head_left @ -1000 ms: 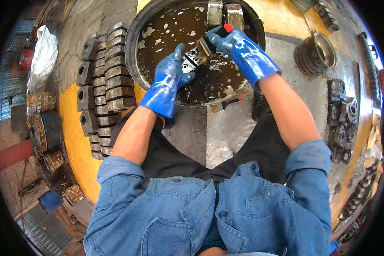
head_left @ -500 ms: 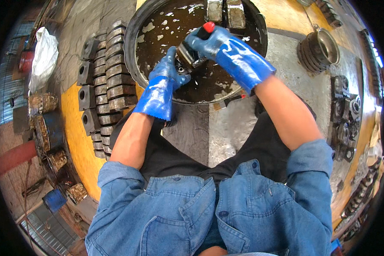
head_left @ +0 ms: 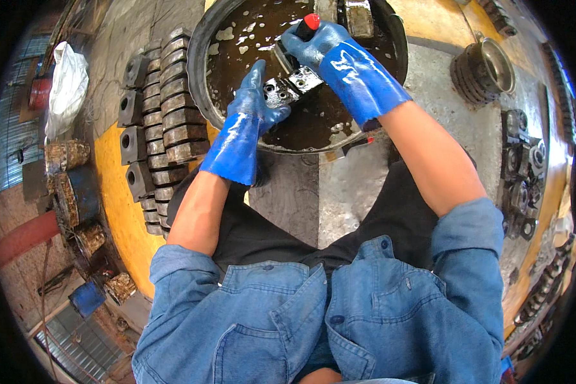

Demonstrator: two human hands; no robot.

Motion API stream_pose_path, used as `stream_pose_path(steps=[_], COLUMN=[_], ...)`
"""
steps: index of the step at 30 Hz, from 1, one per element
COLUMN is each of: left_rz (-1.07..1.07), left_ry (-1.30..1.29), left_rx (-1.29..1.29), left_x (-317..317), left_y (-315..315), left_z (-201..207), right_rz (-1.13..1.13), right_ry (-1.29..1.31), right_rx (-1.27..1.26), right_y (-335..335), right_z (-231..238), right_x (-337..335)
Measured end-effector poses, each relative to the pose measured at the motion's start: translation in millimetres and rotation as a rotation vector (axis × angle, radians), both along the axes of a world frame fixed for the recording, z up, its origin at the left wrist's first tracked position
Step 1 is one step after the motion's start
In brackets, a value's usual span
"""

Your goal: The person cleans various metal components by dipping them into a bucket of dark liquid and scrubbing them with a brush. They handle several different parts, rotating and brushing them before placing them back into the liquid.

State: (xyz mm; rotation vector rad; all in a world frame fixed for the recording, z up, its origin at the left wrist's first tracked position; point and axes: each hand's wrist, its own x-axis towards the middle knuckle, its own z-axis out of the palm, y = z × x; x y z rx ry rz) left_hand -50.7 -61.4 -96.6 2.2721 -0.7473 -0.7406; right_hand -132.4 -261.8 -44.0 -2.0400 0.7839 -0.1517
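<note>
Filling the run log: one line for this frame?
left hand: holds metal block | right hand: grips red-capped tool on block | over round basin of dark liquid

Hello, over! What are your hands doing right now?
Left hand holds metal block over basin. Right hand grips red-tipped tool. Nothing blocking.

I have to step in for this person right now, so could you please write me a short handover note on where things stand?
Left hand, in a blue glove, holds a metal block with holes over the round basin of dark liquid.
Right hand, gloved too, grips a red-tipped tool against the block.
Done: rows of similar blocks are stacked left of the basin.
Left: the held block looks mid-clean; two more blocks rest at the basin's far rim.
</note>
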Motion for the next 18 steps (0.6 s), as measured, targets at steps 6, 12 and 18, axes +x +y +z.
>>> stream_pose_path(steps=[6, 12, 18], left_rz=[-0.077, 0.005, -0.014], left_ry=[-0.304, -0.065, -0.141], left_rx=[0.101, -0.214, -0.129], left_x=[-5, 13, 12], left_y=[6, 24, 25], left_z=[2, -32, -29], right_rz=[0.103, 0.117, 0.112], right_ry=[-0.002, -0.055, -0.172], right_rx=[-0.163, 0.053, 0.051], right_y=[19, 33, 25], right_z=[-8, 10, 0], right_x=[-2, -10, -18])
